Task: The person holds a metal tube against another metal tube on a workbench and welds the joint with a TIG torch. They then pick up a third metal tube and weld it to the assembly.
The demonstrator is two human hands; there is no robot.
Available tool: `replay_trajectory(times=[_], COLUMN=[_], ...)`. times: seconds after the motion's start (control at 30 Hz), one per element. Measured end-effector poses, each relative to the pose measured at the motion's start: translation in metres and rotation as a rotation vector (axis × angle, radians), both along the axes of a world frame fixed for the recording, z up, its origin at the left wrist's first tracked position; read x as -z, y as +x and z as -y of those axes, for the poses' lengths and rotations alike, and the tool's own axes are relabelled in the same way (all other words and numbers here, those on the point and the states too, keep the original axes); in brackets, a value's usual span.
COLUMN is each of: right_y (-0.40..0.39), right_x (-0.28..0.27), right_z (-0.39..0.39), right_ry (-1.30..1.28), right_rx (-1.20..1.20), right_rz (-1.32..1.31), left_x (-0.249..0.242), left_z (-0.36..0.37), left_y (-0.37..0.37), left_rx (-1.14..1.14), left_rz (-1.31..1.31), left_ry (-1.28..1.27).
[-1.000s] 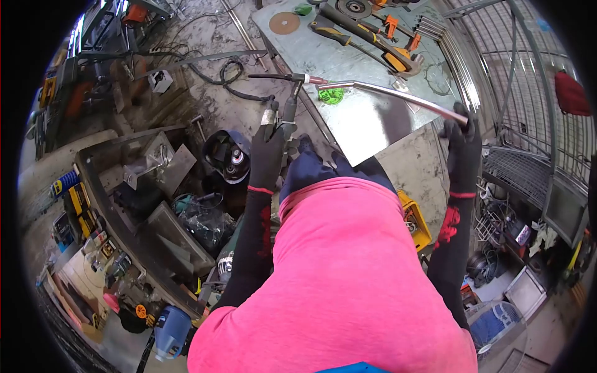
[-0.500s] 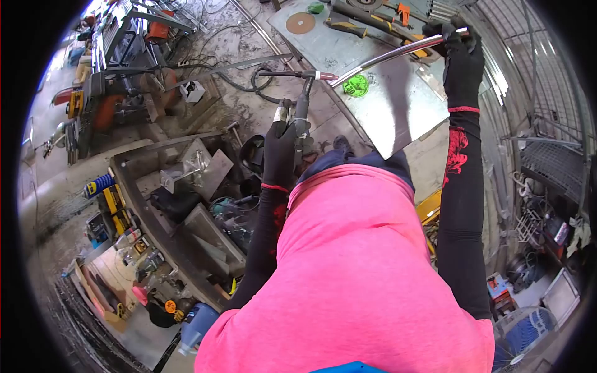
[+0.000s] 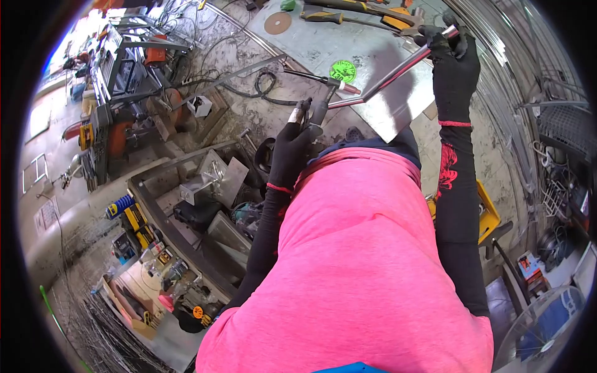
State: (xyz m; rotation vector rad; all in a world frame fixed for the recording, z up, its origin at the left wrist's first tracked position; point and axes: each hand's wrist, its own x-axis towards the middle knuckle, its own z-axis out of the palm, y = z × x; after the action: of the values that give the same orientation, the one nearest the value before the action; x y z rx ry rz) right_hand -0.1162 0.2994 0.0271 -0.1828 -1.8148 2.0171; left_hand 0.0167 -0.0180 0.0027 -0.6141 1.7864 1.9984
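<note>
My left hand (image 3: 292, 142), in a black glove, is closed around the handle of a TIG welding torch (image 3: 319, 112). The torch's pinkish nozzle (image 3: 349, 88) points right, close to the bend of a shiny metal tube (image 3: 398, 69) in this view. My right hand (image 3: 455, 71), also black-gloved, grips the tube's upper end. From there the tube slants down to the left, then bends into a short leg that reaches toward the torch handle. Under the tube lies a pale metal sheet (image 3: 387, 123), with a bright green round piece (image 3: 342, 71) on it.
A brown disc (image 3: 277, 23) and yellow-black hand tools (image 3: 322, 17) lie on the table's far side. To the left stands a metal-framed bin (image 3: 163, 211) of scrap and tools. A yellow crate (image 3: 489, 214) sits behind my right arm, and a fan (image 3: 542, 332) stands at lower right.
The tube has turned, so its bend and short leg now show. Both hands have shifted, bringing the torch nozzle near the bend. The whole view has moved slightly.
</note>
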Motion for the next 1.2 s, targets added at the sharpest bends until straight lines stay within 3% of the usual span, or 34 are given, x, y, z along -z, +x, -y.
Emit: replay_trajectory(times=[0.07, 0.13, 0.17, 0.2, 0.27, 0.37, 0.4, 0.47, 0.53, 0.6, 0.73, 0.77, 0.8, 0.9, 0.97, 1.0, 1.07, 1.1, 1.13, 1.2], right_y=[0.003, 0.008, 0.009, 0.009, 0.002, 0.006, 0.011, 0.021, 0.015, 0.003, -0.019, -0.024, -0.024, -0.034, -0.036, -0.036, -0.033, -0.037, -0.034, -0.022], right_x=[-0.001, -0.005, -0.002, 0.003, 0.035, 0.082, 0.085, 0.068, 0.089, 0.095, 0.054, 0.046, 0.041, 0.038, 0.052, 0.052, 0.054, 0.062, 0.06, 0.06], right_z=[-0.001, 0.0, 0.0, 0.001, -0.005, 0.013, 0.026, 0.042, 0.046, 0.047, 0.033, 0.023, 0.014, 0.002, -0.005, -0.008, -0.014, -0.014, -0.012, -0.004], right_ry=[0.024, 0.072, -0.025, -0.122, -0.057, 0.033, -0.224, -0.12, -0.131, -0.356, -0.285, -0.379, 0.05, -0.153, -0.497, -0.492, -0.701, -0.808, -0.809, -0.164], right_rx=[-0.075, -0.09, -0.134, -0.18, -0.24, -0.31, -0.32, -0.288, -0.31, -0.341, -0.335, -0.417, -0.45, -0.475, -0.584, -0.596, -0.723, -0.79, -0.788, -0.472], right_rz=[-0.027, -0.015, -0.024, -0.034, -0.044, 0.178, 0.279, 0.456, 0.423, 0.297, 0.148, 0.096, -0.077, 0.013, -0.009, -0.006, -0.073, -0.14, -0.133, 0.005], left_x=[0.006, 0.013, 0.02, 0.026, 0.029, 0.021, 0.023, 0.026, 0.025, 0.014, 0.005, -0.004, -0.002, 0.006, 0.01, 0.011, 0.015, 0.039, 0.042, 0.041], left_z=[-0.001, 0.006, 0.01, 0.014, 0.014, 0.007, 0.009, 0.012, 0.018, 0.017, 0.015, 0.015, 0.017, 0.021, 0.019, 0.016, 0.011, 0.017, 0.018, 0.018], left_y=[0.0, 0.002, 0.002, 0.003, 0.006, 0.007, 0.009, 0.009, 0.012, 0.017, 0.022, 0.024, 0.025, 0.028, 0.027, 0.026, 0.023, 0.026, 0.023, 0.021], left_rx=[0.003, 0.08, 0.082, 0.088, 0.084, 0.03, 0.059, 0.078, 0.114, 0.035, -0.103, -0.118, -0.125, -0.134, -0.067, -0.079, -0.046, -0.039, -0.04, 0.097], left_rz=[-0.03, 0.051, 0.053, 0.046, 0.041, -0.028, -0.029, -0.028, -0.026, 0.004, -0.059, 0.009, 0.006, -0.001, -0.001, -0.001, -0.056, -0.085, -0.078, 0.0], left_ry=[0.021, -0.136, -0.135, -0.13, -0.125, -0.112, -0.165, -0.218, -0.246, -0.2, -0.149, -0.148, -0.138, -0.109, -0.14, -0.135, -0.142, -0.189, -0.187, -0.293])
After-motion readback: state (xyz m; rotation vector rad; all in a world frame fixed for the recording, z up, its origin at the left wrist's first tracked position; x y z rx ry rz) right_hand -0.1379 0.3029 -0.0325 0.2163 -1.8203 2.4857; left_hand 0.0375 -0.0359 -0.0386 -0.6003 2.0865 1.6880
